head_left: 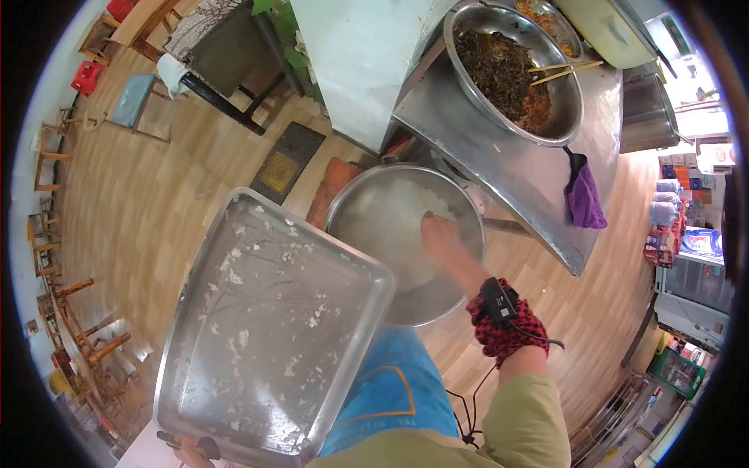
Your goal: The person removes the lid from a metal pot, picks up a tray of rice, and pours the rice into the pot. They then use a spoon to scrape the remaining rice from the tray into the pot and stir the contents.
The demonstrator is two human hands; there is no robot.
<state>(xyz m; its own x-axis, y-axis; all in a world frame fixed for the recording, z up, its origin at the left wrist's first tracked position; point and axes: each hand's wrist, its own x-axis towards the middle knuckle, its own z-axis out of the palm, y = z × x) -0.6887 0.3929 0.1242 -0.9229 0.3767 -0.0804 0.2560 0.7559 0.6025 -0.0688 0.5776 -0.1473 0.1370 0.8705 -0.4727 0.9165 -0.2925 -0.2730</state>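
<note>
My left hand [193, 452] is at the lower left, mostly cut off, gripping the near corner of a large rectangular metal tray [273, 335]. White, rice-like scraps cling to the tray's inside, which is tilted towards me. Past the tray's right edge stands a round metal pot [473, 300], holding a pale white mass [398, 222] that looks hazy, as if steaming. My right hand [443, 240] reaches down into the pot, against the white mass. Its fingertips are hidden or blurred there. A red-and-black checked band with a black device [498, 300] circles that forearm.
A metal table [499, 168] at upper right carries a steel bowl [577, 125] of dark shredded food with chopsticks [566, 72]. A purple cloth pouch [585, 199] hangs at its edge. A dark mat [287, 164] and bricks [328, 187] lie beyond the pot.
</note>
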